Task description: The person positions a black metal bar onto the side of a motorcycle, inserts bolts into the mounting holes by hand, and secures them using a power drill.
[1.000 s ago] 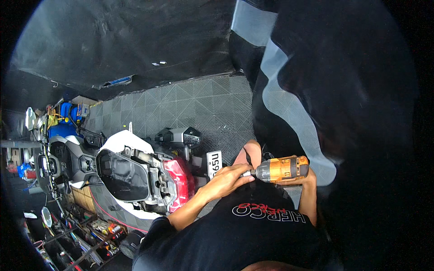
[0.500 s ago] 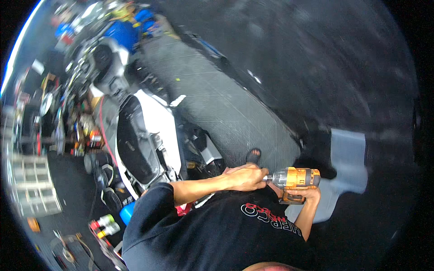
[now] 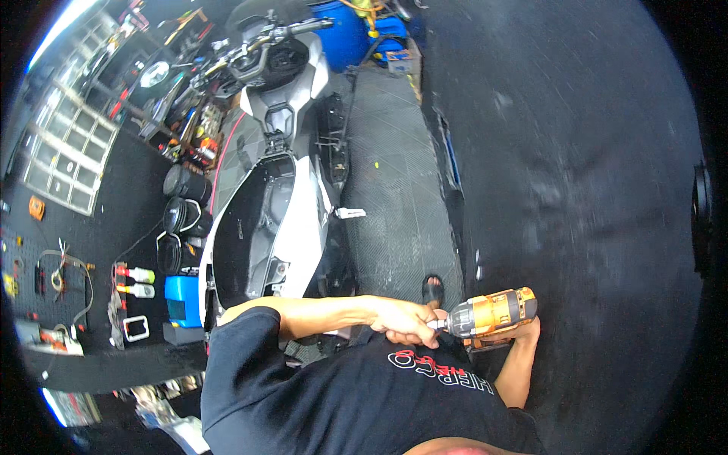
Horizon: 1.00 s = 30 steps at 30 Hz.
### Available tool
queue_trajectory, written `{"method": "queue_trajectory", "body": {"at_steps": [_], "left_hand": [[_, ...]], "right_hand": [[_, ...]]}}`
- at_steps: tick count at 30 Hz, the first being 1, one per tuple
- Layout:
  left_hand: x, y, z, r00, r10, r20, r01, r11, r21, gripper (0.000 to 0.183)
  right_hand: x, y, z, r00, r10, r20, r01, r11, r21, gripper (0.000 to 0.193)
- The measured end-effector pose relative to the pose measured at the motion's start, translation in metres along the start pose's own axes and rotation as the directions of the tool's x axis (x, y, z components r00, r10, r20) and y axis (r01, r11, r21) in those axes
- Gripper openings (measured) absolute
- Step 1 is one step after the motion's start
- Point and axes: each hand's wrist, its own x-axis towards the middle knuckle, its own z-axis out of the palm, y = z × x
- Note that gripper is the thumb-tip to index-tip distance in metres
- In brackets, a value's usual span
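In front of my chest, an orange and black cordless drill (image 3: 497, 312) lies sideways with its nose toward the left. My right hand (image 3: 522, 331) is wrapped round its handle, the fingers partly hidden under the body. At the nose, my left hand (image 3: 406, 320) is closed round the metal bit end (image 3: 437, 324); whatever its fingers cover cannot be seen. Ahead on the left stands a white and black scooter (image 3: 299, 243) with its seat off, the dark storage well (image 3: 246, 231) exposed. Neither hand touches the scooter.
A blue barrel (image 3: 337, 38) stands past the scooter's handlebar. Left of it are black round containers (image 3: 186, 182), a blue box (image 3: 184, 301) and a pegboard wall (image 3: 23, 265) with tools. My sandalled foot (image 3: 432, 290) rests on the ribbed grey mat (image 3: 387, 197).
My view has swung to the left, so the scooter stands straighter and more of the left wall shows. Both hands stay at the drill, which now tilts slightly up to the right.
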Motion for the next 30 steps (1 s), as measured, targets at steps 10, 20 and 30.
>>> {"method": "queue_trajectory", "body": {"at_steps": [10,20,30], "left_hand": [[-0.052,0.047,-0.154,0.17,0.67,-0.722,-0.062,0.739,0.671,0.038],[-0.108,0.071,-0.346,-0.173,0.207,-0.963,-0.012,0.977,0.212,0.033],[-0.193,0.128,-0.416,-0.005,0.257,-0.966,-0.638,0.744,0.201,0.038]], "right_hand": [[0.343,-0.084,0.014,0.817,0.085,0.571,-0.004,0.99,-0.141,0.058],[0.64,-0.166,0.162,0.352,0.522,0.777,-0.129,0.849,-0.512,0.051],[0.822,-0.215,0.26,-0.317,0.49,0.812,0.514,0.808,-0.287,0.042]]}}
